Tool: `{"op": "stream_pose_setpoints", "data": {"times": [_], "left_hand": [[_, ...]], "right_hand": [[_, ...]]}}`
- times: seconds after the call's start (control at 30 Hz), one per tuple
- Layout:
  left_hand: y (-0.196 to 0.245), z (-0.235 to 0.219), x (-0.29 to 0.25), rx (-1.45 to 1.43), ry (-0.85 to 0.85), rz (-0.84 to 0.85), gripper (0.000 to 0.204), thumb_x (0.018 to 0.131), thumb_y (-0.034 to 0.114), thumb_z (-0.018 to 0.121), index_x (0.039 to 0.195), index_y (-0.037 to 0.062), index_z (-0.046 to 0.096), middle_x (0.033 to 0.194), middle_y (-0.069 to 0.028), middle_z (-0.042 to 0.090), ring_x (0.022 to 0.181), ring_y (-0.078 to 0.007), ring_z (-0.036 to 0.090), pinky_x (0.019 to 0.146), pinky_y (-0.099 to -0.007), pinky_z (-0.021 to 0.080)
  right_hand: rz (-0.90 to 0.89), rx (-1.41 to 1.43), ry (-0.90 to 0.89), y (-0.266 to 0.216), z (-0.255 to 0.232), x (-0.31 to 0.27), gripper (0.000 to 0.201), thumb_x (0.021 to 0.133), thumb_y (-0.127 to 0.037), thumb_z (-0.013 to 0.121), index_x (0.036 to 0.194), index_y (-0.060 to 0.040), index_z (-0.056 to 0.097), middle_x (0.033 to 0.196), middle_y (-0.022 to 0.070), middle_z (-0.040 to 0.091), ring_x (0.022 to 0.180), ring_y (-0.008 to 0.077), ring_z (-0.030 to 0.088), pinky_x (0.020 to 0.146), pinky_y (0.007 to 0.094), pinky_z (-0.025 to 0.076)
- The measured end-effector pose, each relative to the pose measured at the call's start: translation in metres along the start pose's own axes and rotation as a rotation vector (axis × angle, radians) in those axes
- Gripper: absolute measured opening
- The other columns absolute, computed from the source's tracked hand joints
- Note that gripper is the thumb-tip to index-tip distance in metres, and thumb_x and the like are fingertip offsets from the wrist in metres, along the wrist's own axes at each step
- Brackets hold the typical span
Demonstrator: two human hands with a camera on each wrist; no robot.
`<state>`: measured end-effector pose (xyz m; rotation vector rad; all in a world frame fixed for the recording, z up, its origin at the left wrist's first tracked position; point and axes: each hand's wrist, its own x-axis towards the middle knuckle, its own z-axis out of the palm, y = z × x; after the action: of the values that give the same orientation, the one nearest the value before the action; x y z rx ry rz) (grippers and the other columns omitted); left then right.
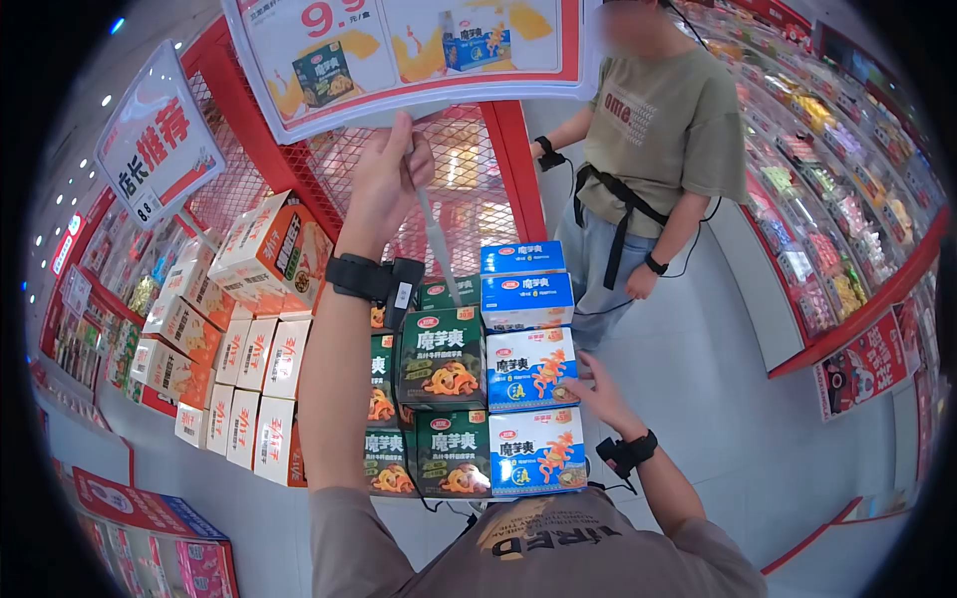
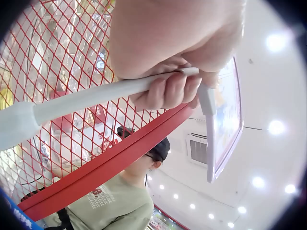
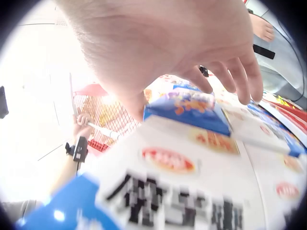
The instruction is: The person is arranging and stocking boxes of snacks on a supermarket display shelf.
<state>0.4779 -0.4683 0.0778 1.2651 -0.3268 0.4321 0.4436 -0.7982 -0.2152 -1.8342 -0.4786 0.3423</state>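
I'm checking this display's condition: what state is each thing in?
Pole: slanting in the head view
Left grip: curled round it
Price sign: raised
Blue boxes: stacked
Right grip: at these boxes, contact unclear
Green boxes: stacked
Orange boxes: stacked
Smaller sign: raised
Other person: standing

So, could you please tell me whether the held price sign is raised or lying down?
Raised: the price sign is above the boxes, left fingers round its pole.

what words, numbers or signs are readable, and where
"9.9元/盒": white-and-red plastic sign, last 9 cropped
"店长推荐", "8 8": white plastic sign
"魔芋爽": green cardboard boxes, blue-and-white cardboard boxes
"ome.": olive cloth T-shirt
Too small or blurred: orange-and-white cardboard boxes, grey cloth shirt, other print
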Motion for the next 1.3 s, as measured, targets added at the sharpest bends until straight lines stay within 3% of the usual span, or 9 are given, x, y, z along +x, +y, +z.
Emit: {"op": "stream_pose_setpoints", "data": {"times": [0.17, 0.23, 0.6, 0.8, 1.0, 1.1, 1.2, 1.23, 1.3], "left_hand": [[-0.01, 0.016, -0.053, 0.199, 0.562, 0.126, 0.036, 0.098, 0.021, 0.053, 0.127, -0.0009, 0.051, 0.113, -0.0028, 0.055, 0.1, -0.013, 0.052, 0.085, -0.0295, 0.039], [-0.005, 0.031, -0.085, 0.153, 0.578, 0.194, 0.03, 0.095, 0.015, 0.053, 0.121, -0.0011, 0.054, 0.114, -0.0048, 0.055, 0.098, -0.014, 0.053, 0.083, -0.0302, 0.04], [0.037, 0.061, -0.247, 0.321, 0.193, 0.124, 0.011, 0.084, 0.006, 0.059, 0.087, -0.0043, 0.06, 0.076, -0.0125, 0.06, 0.069, -0.0202, 0.055, 0.066, -0.0327, 0.044], [0.026, 0.043, -0.299, 0.648, 0.169, -0.116, 0.021, 0.077, 0.003, 0.067, 0.096, -0.0047, 0.065, 0.087, -0.0119, 0.066, 0.08, -0.0214, 0.061, 0.071, -0.0312, 0.046], [0.018, 0.056, -0.291, 0.912, 0.315, -0.056, 0.068, 0.068, 0.015, 0.083, 0.126, -0.0011, 0.053, 0.125, -0.0177, 0.056, 0.113, -0.0271, 0.056, 0.086, -0.0358, 0.048], [0.003, 0.065, -0.271, 0.929, 0.375, 0.142, 0.091, 0.064, 0.022, 0.088, 0.139, 0.0018, 0.039, 0.139, -0.0205, 0.046, 0.127, -0.0297, 0.049, 0.097, -0.0398, 0.046], [0.0, 0.062, -0.264, 0.992, 0.141, 0.008, 0.091, 0.064, 0.026, 0.09, 0.136, 0.0012, 0.041, 0.139, -0.0207, 0.048, 0.127, -0.031, 0.05, 0.102, -0.0423, 0.043], [-0.018, 0.053, -0.273, 0.627, 0.118, 0.019, 0.088, 0.062, 0.027, 0.091, 0.131, 0.0004, 0.043, 0.134, -0.0196, 0.052, 0.119, -0.0307, 0.057, 0.099, -0.0407, 0.045], [-0.007, 0.049, -0.276, 0.91, 0.119, -0.121, 0.086, 0.061, 0.025, 0.092, 0.127, -0.0004, 0.043, 0.125, -0.0172, 0.058, 0.11, -0.027, 0.061, 0.095, -0.0371, 0.048]], "right_hand": [[-0.218, -0.174, 0.064, -0.034, -0.034, 0.053, 0.09, 0.073, -0.036, 0.08, 0.143, -0.0021, 0.036, 0.14, 0.0203, 0.043, 0.122, 0.0314, 0.05, 0.101, 0.0411, 0.041], [-0.337, -0.251, 0.075, -0.044, -0.033, 0.073, 0.094, 0.069, -0.034, 0.082, 0.144, -0.0033, 0.034, 0.14, 0.0191, 0.044, 0.124, 0.0328, 0.048, 0.104, 0.0422, 0.038], [-0.261, -0.281, 0.119, -0.075, -0.021, 0.113, 0.076, 0.056, -0.028, 0.09, 0.119, 0.0005, 0.056, 0.103, 0.0118, 0.066, 0.094, 0.0222, 0.064, 0.082, 0.0329, 0.05], [-0.696, -0.488, 0.235, -0.113, -0.04, 0.085, 0.063, 0.06, -0.023, 0.087, 0.113, -0.0024, 0.059, 0.106, 0.0121, 0.065, 0.093, 0.0301, 0.064, 0.079, 0.0363, 0.051], [-0.736, -0.443, 0.288, -0.178, -0.055, 0.03, 0.066, 0.059, -0.024, 0.088, 0.115, -0.004, 0.06, 0.109, 0.0108, 0.065, 0.091, 0.0256, 0.063, 0.071, 0.0327, 0.051], [-0.839, -0.268, 0.117, -0.19, -0.049, 0.012, 0.072, 0.057, -0.025, 0.089, 0.118, -0.0032, 0.059, 0.111, 0.0122, 0.064, 0.09, 0.0238, 0.063, 0.069, 0.0311, 0.051], [-0.836, -0.165, -0.132, -0.188, -0.033, 0.001, 0.074, 0.061, -0.029, 0.089, 0.122, -0.0018, 0.057, 0.115, 0.0141, 0.064, 0.096, 0.026, 0.064, 0.073, 0.0323, 0.052], [-0.817, -0.142, -0.209, -0.185, -0.028, 0.001, 0.076, 0.062, -0.029, 0.089, 0.124, -0.0017, 0.055, 0.115, 0.0142, 0.064, 0.098, 0.0266, 0.064, 0.076, 0.0333, 0.052], [-0.703, -0.148, -0.294, -0.184, -0.023, 0.005, 0.077, 0.065, -0.029, 0.087, 0.128, -0.0023, 0.052, 0.118, 0.014, 0.063, 0.103, 0.0261, 0.063, 0.082, 0.0343, 0.05]]}}
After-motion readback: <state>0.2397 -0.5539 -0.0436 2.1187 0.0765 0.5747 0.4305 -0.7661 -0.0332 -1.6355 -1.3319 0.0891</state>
